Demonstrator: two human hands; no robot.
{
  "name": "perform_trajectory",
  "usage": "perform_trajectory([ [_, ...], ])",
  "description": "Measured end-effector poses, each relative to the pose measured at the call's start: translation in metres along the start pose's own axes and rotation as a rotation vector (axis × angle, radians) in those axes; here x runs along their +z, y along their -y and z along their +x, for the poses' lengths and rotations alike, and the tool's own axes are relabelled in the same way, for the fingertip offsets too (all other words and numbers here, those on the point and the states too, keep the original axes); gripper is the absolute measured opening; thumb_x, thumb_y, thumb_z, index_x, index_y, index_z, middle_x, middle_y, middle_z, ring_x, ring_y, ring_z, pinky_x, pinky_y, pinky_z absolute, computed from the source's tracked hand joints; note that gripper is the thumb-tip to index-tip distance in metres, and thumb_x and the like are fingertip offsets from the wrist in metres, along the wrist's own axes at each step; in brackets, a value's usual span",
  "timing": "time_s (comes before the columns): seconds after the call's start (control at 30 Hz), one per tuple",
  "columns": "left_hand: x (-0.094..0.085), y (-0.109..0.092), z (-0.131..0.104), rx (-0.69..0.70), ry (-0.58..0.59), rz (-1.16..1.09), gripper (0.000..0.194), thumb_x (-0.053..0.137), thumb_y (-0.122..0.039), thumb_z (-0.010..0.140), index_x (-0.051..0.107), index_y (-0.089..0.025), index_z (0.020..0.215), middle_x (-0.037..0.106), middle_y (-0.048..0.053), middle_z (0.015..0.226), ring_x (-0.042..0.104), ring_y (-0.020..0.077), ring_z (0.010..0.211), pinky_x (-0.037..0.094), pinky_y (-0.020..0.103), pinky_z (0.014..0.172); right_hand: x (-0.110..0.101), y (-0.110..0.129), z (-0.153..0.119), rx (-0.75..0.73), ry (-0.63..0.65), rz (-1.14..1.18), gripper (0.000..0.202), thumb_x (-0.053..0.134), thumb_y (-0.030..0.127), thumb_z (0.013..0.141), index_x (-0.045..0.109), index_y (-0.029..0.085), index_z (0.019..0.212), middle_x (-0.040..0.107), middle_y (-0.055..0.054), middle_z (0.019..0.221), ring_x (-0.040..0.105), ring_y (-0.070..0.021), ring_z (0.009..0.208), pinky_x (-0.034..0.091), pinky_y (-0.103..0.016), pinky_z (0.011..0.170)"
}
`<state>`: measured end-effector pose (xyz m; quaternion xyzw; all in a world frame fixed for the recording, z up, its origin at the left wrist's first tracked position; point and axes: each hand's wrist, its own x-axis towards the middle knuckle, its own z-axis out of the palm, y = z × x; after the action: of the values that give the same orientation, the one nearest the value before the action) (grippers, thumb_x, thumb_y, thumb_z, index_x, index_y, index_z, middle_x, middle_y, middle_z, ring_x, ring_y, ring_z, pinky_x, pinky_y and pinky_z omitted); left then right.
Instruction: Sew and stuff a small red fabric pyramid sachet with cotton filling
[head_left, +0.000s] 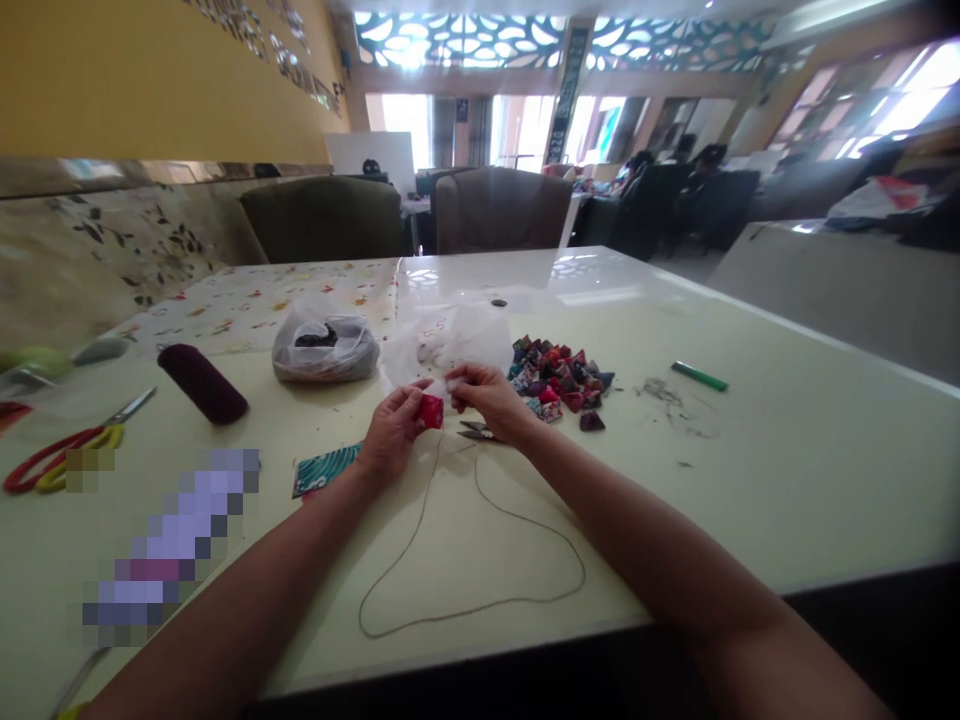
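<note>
Between the thumb and fingers of my left hand (394,428) is a small red piece of patterned fabric (431,411). Close beside it, my right hand (484,398) is closed in a pinch on a white tuft of stuffing (450,388). A long thin thread (465,608) runs down from the fabric and loops across the table. Thread snips (475,431) lie under my right hand, partly hidden by it. Near my left wrist lies a teal patterned cloth (324,470). Just behind my hands sits a clear plastic bag (480,335) with white material inside.
Small stuffed fabric pieces (566,375) are heaped on the right, near thread scraps (667,395) and a green cutter-like tool (699,376). A tied plastic bag (326,350), a dark thread spool (202,383) and scissors (82,440) lie left. Chairs (502,210) stand beyond the table (787,450).
</note>
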<state>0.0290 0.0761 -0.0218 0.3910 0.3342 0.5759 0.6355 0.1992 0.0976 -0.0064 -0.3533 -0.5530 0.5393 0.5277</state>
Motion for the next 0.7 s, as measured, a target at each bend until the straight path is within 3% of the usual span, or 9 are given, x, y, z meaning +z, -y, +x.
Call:
perform_trajectory([
  [0.1, 0.001, 0.000, -0.002, -0.027, 0.035, 0.020, 0.038, 0.088, -0.043, 0.066, 0.067, -0.016, 0.082, 0.071, 0.006, 0.104, 0.061, 0.0109, 0.071, 0.051, 0.024, 0.060, 0.002, -0.005, 0.001, -0.041, -0.045, -0.131, 0.016, 0.060, 0.024, 0.066, 0.063, 0.017, 0.081, 0.054, 0.007, 0.055, 0.050, -0.0075, 0.049, 0.038, -0.019, 0.049],
  [0.27, 0.000, 0.002, 0.000, -0.015, -0.013, 0.001, 0.038, 0.092, -0.039, 0.061, 0.068, -0.014, 0.075, 0.065, 0.001, 0.070, 0.057, 0.0101, 0.062, 0.047, 0.022, 0.058, 0.003, 0.002, -0.001, -0.057, -0.036, -0.189, 0.016, 0.058, 0.020, 0.067, 0.065, 0.016, 0.081, 0.056, 0.005, 0.053, 0.050, -0.0084, 0.048, 0.040, -0.020, 0.049],
  [0.47, -0.007, 0.004, 0.009, 0.012, -0.103, -0.047, 0.040, 0.094, -0.038, 0.058, 0.068, -0.015, 0.076, 0.068, 0.001, 0.072, 0.058, 0.0094, 0.062, 0.046, 0.021, 0.059, -0.013, 0.030, 0.023, -0.247, -0.312, -0.252, 0.008, 0.057, 0.015, 0.077, 0.063, 0.017, 0.082, 0.054, 0.004, 0.056, 0.050, -0.0084, 0.051, 0.042, -0.021, 0.052],
  [0.57, -0.009, 0.004, 0.011, 0.015, -0.113, -0.059, 0.043, 0.095, -0.038, 0.054, 0.068, -0.014, 0.076, 0.068, 0.001, 0.071, 0.058, 0.0088, 0.061, 0.046, 0.020, 0.059, -0.022, 0.040, 0.044, -0.309, -0.388, -0.464, 0.014, 0.054, 0.012, 0.083, 0.065, 0.016, 0.090, 0.060, -0.001, 0.071, 0.056, -0.0112, 0.060, 0.049, -0.026, 0.062],
  [0.7, -0.009, 0.001, 0.011, 0.028, -0.113, -0.061, 0.041, 0.094, -0.038, 0.057, 0.068, -0.014, 0.076, 0.068, 0.001, 0.071, 0.059, 0.0088, 0.062, 0.047, 0.020, 0.060, -0.024, 0.042, 0.049, -0.253, -0.265, -0.890, 0.041, 0.065, 0.005, 0.074, 0.070, 0.015, 0.113, 0.063, -0.012, 0.112, 0.063, -0.0199, 0.092, 0.052, -0.037, 0.091],
])
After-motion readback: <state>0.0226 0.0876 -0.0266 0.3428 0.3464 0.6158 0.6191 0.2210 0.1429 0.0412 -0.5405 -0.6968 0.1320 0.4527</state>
